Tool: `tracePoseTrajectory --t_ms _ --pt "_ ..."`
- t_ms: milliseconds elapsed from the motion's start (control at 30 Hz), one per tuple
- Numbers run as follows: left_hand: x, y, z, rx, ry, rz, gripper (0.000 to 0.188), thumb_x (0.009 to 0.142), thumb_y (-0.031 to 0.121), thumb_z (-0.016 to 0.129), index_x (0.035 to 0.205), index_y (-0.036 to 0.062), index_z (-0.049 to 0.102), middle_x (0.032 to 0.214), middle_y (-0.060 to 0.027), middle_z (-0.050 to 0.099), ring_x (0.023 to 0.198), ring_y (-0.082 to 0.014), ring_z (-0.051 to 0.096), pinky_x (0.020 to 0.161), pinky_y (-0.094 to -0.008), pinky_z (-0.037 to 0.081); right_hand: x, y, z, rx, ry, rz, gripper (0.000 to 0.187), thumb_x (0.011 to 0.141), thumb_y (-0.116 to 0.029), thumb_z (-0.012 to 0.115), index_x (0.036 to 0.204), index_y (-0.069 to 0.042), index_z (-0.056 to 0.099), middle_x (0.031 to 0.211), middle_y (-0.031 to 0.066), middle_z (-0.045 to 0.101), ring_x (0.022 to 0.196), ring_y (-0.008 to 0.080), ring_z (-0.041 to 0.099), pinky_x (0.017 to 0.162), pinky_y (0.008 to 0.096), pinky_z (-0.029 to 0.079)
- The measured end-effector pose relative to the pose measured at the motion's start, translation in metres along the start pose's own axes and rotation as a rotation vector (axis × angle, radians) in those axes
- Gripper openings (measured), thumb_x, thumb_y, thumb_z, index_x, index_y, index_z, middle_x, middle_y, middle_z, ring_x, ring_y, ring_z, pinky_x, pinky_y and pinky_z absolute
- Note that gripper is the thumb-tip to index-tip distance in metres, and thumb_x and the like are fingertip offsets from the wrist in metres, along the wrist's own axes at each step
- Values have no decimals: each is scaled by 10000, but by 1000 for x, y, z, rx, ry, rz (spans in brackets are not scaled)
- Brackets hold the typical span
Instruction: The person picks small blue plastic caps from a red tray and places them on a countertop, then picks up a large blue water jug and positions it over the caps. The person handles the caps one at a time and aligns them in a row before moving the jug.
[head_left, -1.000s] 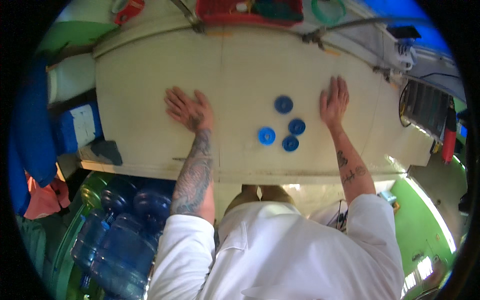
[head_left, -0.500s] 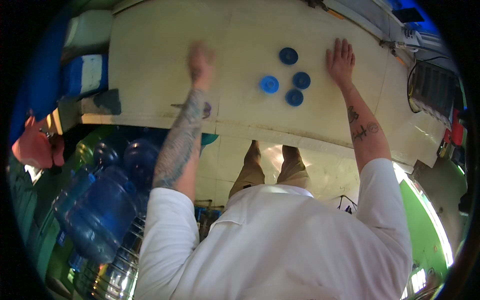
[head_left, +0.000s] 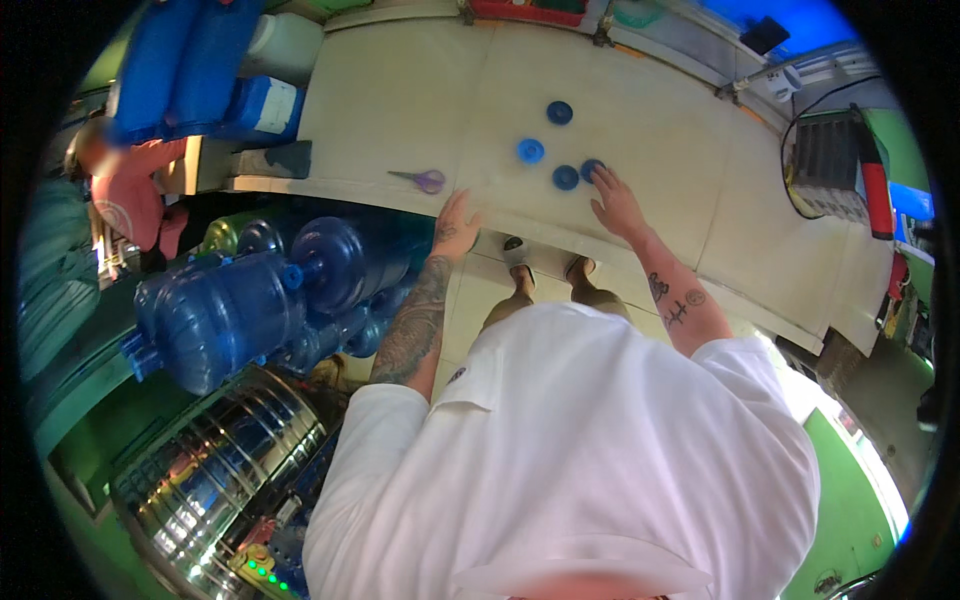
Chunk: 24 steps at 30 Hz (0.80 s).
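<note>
Several round blue caps lie on the pale counter (head_left: 390, 115). My right hand (head_left: 620, 205) reaches over the counter, fingers stretched out, fingertips resting on the rightmost cap (head_left: 588, 166) and partly covering it. Just left of that sits a second dark blue cap (head_left: 565, 177). A brighter blue cap (head_left: 530, 150) lies farther left, and another dark one (head_left: 559, 112) is farthest back. My left hand (head_left: 457, 225), open and holding nothing, is at the counter's front edge. Nearest to it is a pair of purple-handled scissors (head_left: 428, 181).
Large blue water jugs (head_left: 225, 315) are stacked at my left, above a shiny metal cylinder (head_left: 220, 470). Blue containers (head_left: 265, 108) stand at the counter's far left. A grey slatted box (head_left: 835, 165) with a black cable is on the right. A person in pink (head_left: 135, 200) is at the left.
My view has shifted. My right hand has moved left onto a cap, which sits nearer to me among the others. My left hand has drawn back to the front edge, uncovering the scissors.
</note>
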<state>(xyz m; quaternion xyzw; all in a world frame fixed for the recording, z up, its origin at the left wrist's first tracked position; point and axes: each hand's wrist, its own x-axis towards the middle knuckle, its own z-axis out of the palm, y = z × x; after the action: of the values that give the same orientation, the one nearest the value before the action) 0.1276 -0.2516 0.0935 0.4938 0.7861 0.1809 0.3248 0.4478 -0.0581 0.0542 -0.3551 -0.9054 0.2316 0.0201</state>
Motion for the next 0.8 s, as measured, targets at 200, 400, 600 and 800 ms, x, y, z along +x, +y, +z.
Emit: tracePoseTrajectory --t_ms 200,400,600,800 --pt "-58 -28 6 25 -91 -345 666 945 357 610 1486 53 368 1542 -190 344 1432 -352 310 1164 -440 296 -100 26 -6 147 50 138 555 878 -174 628 1383 -32 446 1472 226 391 1356 411 387 1104 492 369" --pt "-62 -18 20 5 -110 -418 667 946 349 605 1488 48 360 1541 -190 334 1430 -350 308 1171 -434 287 -194 85 -10 109 101 344 542 856 -129 626 1367 -44 465 1461 236 384 1352 413 382 1086 501 387" --pt "10 7 28 -119 -78 -205 663 937 320 615 1482 45 359 1544 -190 324 1431 -345 306 1173 -427 284 -219 97 -18 59 72 521 547 892 -145 612 1401 -62 429 1484 229 353 1331 424 407 1094 474 389" --pt "75 39 31 -45 -141 78 669 920 273 627 1491 58 351 1550 -185 319 1431 -346 304 1180 -434 273 -162 40 -26 266 170 608 531 877 -154 631 1368 -47 459 1401 244 442 1262 429 473 1051 460 430"
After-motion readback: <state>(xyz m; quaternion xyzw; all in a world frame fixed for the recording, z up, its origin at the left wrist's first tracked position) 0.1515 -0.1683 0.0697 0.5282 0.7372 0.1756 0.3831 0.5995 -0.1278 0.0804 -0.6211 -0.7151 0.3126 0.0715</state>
